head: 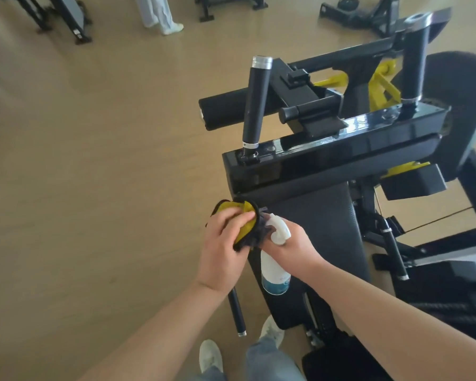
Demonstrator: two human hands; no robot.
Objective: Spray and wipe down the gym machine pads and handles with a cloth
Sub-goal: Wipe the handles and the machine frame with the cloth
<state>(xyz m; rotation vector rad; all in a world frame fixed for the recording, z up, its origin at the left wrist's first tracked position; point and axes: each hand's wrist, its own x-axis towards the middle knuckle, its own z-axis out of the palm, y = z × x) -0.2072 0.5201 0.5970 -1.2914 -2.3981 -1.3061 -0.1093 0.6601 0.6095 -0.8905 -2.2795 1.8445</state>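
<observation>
Left hand (224, 248): fingers clenched round a bunched yellow-and-black cloth (246, 215), held over the near corner of the machine's dark pad (319, 221). Right hand (294, 243): fingers wrapped round the spray bottle (275, 273) at its neck, nozzle against the cloth, probably to wet the cloth directly. The upright handle (256, 103) stands beyond, well apart.

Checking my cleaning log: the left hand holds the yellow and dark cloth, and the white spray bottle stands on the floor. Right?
Not quite. In the head view the white spray bottle is off the floor, gripped at its neck by the right hand. The left hand does hold the yellow and dark cloth.
</observation>
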